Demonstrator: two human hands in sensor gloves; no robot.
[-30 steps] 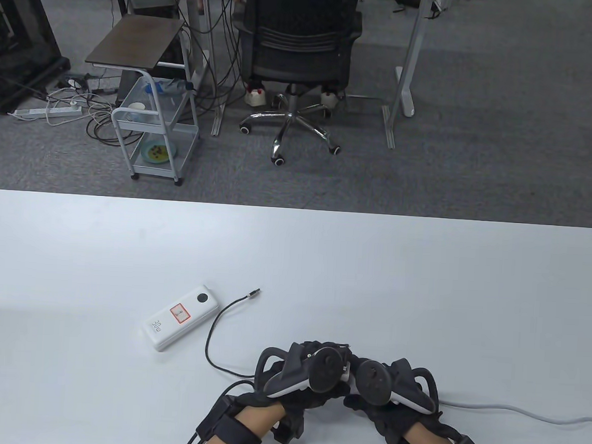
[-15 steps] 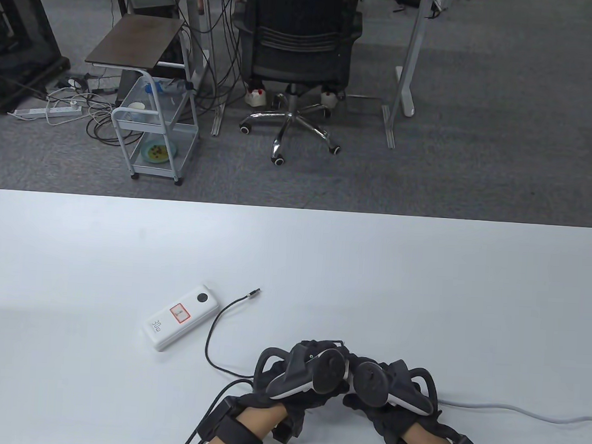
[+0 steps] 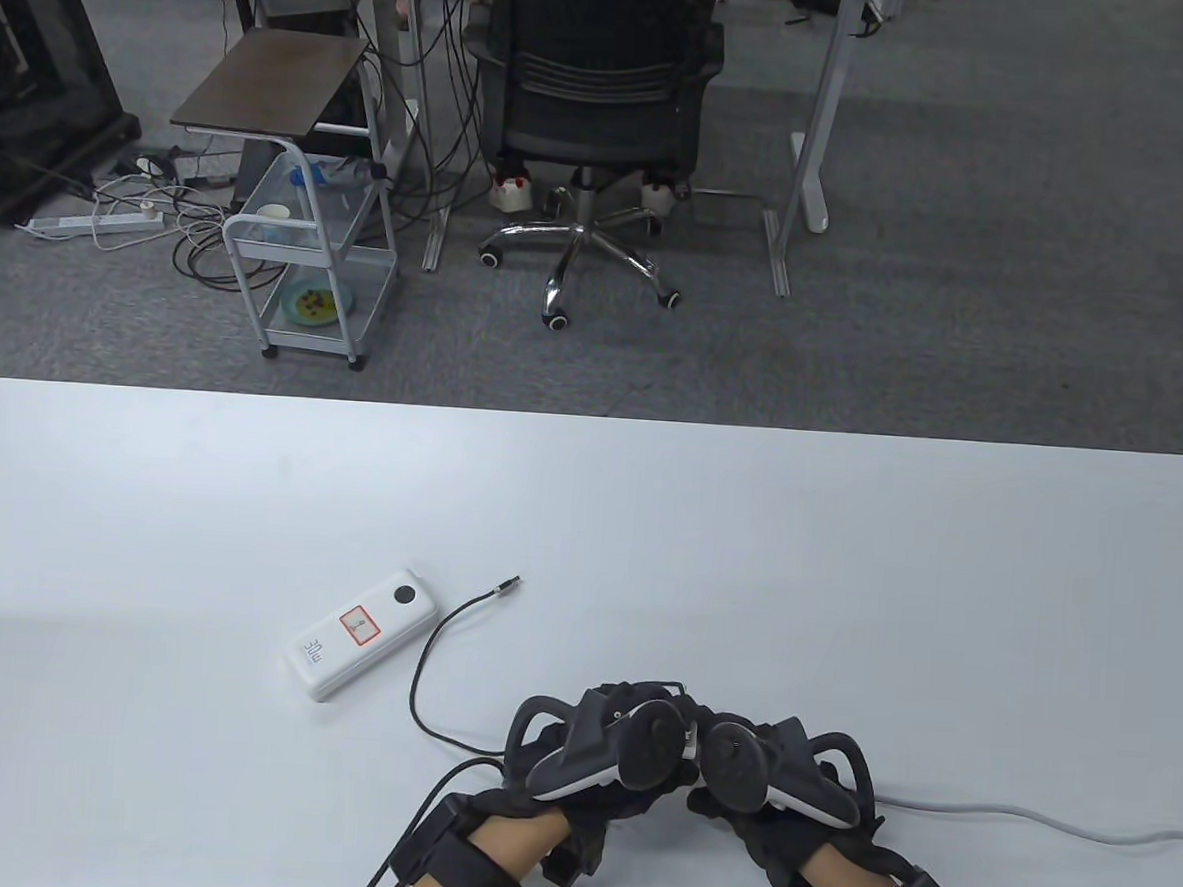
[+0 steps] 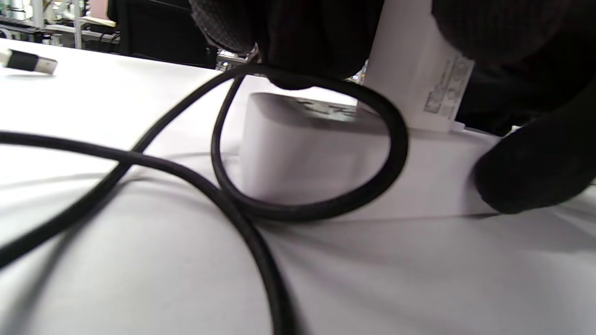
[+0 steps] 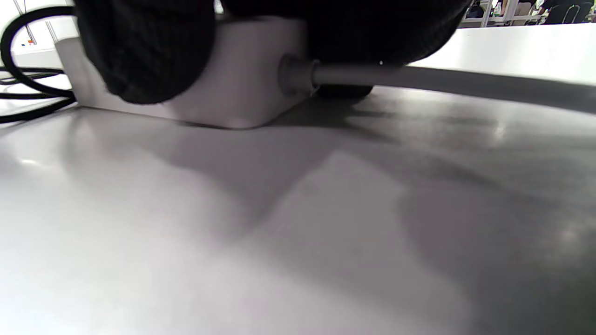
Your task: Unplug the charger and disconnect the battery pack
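White battery pack with red-bordered label, black cable, grey cord

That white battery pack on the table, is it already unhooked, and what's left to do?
Yes: the battery pack lies alone, the black cable end free beside it. Now the left hand grips the white charger while the right hand presses the power strip. The charger looks not yet pulled out.

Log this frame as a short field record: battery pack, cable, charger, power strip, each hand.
battery pack: lies on table, left of the hands
black cable: free plug end beside the pack, not plugged into it
charger: white, standing in power strip
left hand: fingers on the charger
right hand: rests on the strip, by its grey cord
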